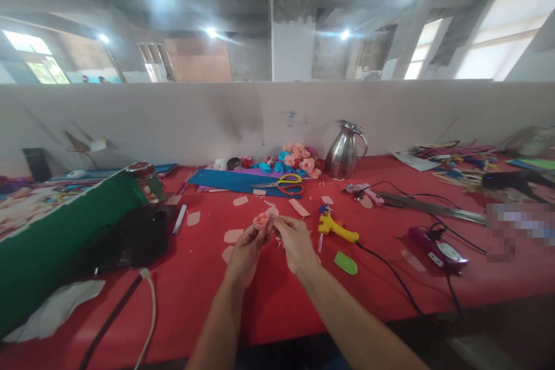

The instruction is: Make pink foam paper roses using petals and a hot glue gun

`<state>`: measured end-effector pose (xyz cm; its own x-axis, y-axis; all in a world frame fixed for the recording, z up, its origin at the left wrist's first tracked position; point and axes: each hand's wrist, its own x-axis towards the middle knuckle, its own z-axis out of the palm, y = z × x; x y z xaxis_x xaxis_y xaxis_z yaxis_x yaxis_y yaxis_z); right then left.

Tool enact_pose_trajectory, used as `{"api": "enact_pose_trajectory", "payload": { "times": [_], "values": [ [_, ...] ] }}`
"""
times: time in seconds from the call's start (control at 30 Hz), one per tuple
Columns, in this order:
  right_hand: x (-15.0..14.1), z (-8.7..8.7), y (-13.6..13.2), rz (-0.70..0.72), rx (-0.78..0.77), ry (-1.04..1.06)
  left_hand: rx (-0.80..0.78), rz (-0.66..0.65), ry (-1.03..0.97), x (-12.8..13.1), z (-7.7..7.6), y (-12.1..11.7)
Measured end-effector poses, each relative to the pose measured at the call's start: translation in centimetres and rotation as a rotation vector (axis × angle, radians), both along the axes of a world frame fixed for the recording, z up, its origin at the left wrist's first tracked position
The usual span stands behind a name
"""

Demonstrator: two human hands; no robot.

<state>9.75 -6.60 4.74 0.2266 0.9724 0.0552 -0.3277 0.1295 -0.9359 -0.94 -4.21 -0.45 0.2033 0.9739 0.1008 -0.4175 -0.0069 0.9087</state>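
Observation:
A pink paper rose (261,220) is held up over the red table, with my left hand (248,251) closed around its base. My right hand (295,238) pinches a pale pink petal (273,213) against the rose's right side. Loose pink petals (234,235) lie on the table around my hands. To the right of my right hand rests a yellow hot glue gun (336,229) with a blue tip end. Yellow and red scissors (289,184) lie behind the hands on a blue sheet (217,179).
Finished pink roses (302,157) and a steel jug (346,150) stand at the back. A green scraper-like piece (346,263), a purple power strip (439,250) and cables lie right. On the left are a green panel (69,231), a glass jar (146,182) and a white marker (179,219).

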Motion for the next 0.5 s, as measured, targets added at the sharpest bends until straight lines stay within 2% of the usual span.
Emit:
{"api": "enact_pose_trajectory", "payload": {
  "times": [0.33,0.5],
  "values": [
    [-0.02,-0.24,0.02,0.061,0.022,-0.02,-0.029,0.018,0.004,0.12,0.17,-0.07],
    [0.24,-0.14,0.01,0.068,0.037,-0.075,0.017,0.002,0.004,0.21,0.35,-0.1]
  ]
}}
